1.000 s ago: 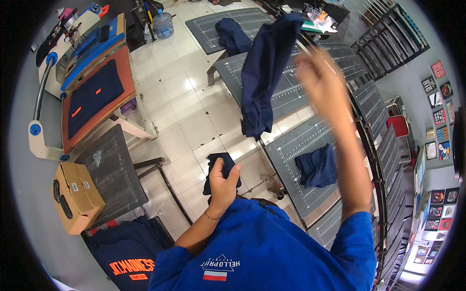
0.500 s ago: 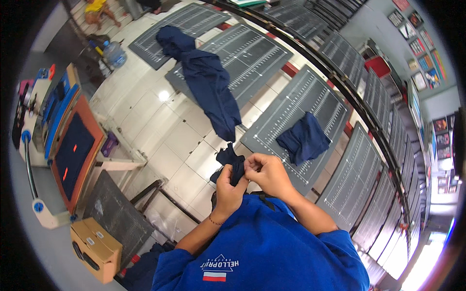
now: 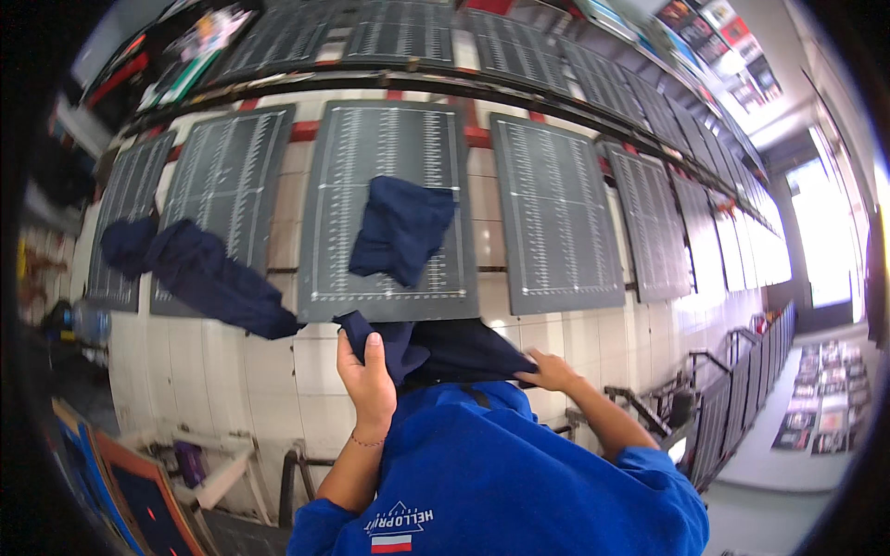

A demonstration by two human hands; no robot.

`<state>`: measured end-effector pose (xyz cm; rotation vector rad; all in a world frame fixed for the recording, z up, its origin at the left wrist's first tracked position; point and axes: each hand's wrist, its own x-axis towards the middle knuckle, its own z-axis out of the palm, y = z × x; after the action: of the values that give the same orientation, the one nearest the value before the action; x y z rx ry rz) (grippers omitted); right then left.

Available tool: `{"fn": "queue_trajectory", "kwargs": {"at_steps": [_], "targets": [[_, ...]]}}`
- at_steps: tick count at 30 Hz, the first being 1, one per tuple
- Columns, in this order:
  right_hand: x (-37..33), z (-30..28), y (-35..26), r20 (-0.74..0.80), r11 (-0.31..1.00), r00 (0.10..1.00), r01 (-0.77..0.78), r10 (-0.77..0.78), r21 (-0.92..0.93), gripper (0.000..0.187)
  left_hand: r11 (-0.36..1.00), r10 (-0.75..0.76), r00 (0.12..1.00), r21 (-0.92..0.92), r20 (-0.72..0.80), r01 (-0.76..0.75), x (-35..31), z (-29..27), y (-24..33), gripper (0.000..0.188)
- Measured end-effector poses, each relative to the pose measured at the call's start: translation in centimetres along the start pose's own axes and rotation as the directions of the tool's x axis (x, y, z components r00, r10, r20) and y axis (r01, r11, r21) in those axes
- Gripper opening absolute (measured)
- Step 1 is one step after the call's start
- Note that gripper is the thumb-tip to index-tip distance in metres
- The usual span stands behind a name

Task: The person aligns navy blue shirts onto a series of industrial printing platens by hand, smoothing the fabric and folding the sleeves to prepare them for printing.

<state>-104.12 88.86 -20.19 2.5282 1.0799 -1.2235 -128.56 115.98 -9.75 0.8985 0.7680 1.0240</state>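
My left hand [image 3: 369, 391] is closed around the bunched end of a dark navy cloth [image 3: 459, 350], thumb and fingers pointing up. My right hand [image 3: 553, 372] pinches the same cloth's other end, off to the right. Between them the fabric spreads out in front of my blue shirt, just off the near edge of a grey printing board [image 3: 334, 139]. A crumpled, roughly folded navy cloth [image 3: 403, 227] lies on that board. Farther left, a long heap of navy cloth [image 3: 222, 283] trails across two neighbouring boards and hangs over their near ends.
More grey boards with white ruler marks, such as one [image 3: 556, 222] to the right, stand in rows along a dark rail [image 3: 426, 67]. White floor tiles show between them. At lower left is a heat press [image 3: 139, 473] with a dark panel. Shelving racks [image 3: 742, 389] stand at right.
The view has swung to the right. My right hand has moved away from my left, drawing the bunched cloth out sideways into a wider span. My left hand still grips its end.
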Motion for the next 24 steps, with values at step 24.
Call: {"fn": "queue_trajectory", "kwargs": {"at_steps": [24], "targets": [[-17.3,-15.0,11.1,-0.59,0.679,0.802,0.483,-0.09,0.553,0.025,0.945,-0.327,0.682,0.243,0.654,0.22,-18.5,26.6,-14.4,0.017]]}}
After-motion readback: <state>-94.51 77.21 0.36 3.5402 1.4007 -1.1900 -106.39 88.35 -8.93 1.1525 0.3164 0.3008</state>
